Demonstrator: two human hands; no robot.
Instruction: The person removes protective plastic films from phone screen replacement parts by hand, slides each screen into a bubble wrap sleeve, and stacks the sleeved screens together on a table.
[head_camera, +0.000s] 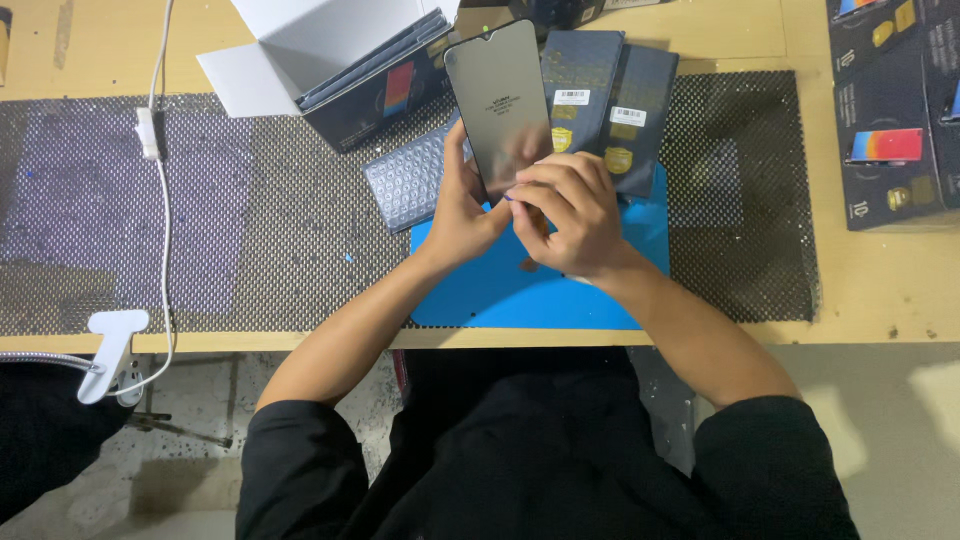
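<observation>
At nine o'clock a white cable (160, 200) trails over the black mesh mat (250, 230) on the table (880, 290). At centre the left hand (462, 215) holds the dark glass screen panel (500, 105) by its lower edge, fingers closed on it, panel tilted up over the blue mat (530, 290). The right hand (570, 215), fingers curled tight, pinches at the bottom corner, apparently peeling a film tab; that wants a steady pull. At three o'clock lie dark boxes (890, 110).
</observation>
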